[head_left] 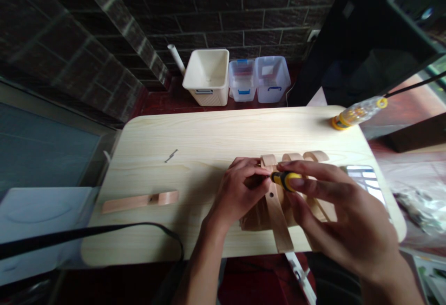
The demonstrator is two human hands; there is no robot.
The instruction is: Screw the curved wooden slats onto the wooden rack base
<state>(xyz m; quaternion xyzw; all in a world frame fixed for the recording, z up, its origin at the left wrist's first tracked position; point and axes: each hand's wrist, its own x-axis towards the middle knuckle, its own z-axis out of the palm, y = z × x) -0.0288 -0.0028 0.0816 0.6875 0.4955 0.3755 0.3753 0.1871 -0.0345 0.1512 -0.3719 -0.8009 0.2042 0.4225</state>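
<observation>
1. Your right hand (336, 212): fingers (313, 171) closed around a yellow-black screwdriver (285, 181).
2. Your left hand (237, 193): fingers (249, 165) narrow, gripping the wooden strap (275, 207), just beside the screwdriver.
3. Strap sits on the surface (181, 130); loose wooden strip (141, 201) lies left of it.

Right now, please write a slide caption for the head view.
Right hand holds a yellow-handled screwdriver at a wooden strip, left hand beside it, on a pale table.

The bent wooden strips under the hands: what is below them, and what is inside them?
The strips lie on a pale wooden tabletop. The left hand and right hand, holding a yellow-black screwdriver, cover their middle, so the inside cannot be seen.
</observation>
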